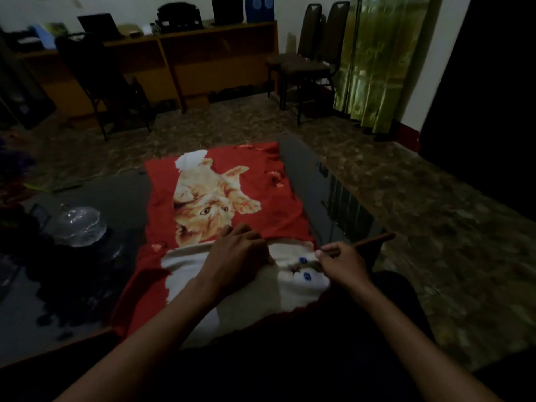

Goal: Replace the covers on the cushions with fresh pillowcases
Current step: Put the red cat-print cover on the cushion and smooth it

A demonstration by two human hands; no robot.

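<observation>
A red pillowcase printed with an orange kitten (220,195) lies flat on a dark glass-topped table (121,192), its far edge toward the room. Overlapping its near edge is a second red cover printed with a white, blue-eyed cat (290,282); this one extends toward the person and hangs partly over the table's near edge.

Hand state:
- The left hand (235,259) rests at the seam where the two covers meet. Its fingers are curled into the fabric, apparently gathering or gripping the edge of the white-cat cover.
- The right hand (345,262) pinches the right-hand corner of the same edge between thumb and fingertips.

Progress assessment: no cushion is identifiable in the frame (the lighting is dim and the near area is in shadow). The white-cat cover shows some bulk, but whether a cushion is inside cannot be told. Both covers appear mostly flat, so the fitting of a cushion into a fresh case is judged not yet complete. The grip at the cover's edge suggests the opening is being located or spread. Remaining work likely includes inserting the cushion, closing the case, and treating the second cover.

A clear glass dish (77,226) stands on the table left of the covers, well apart from both hands.
</observation>
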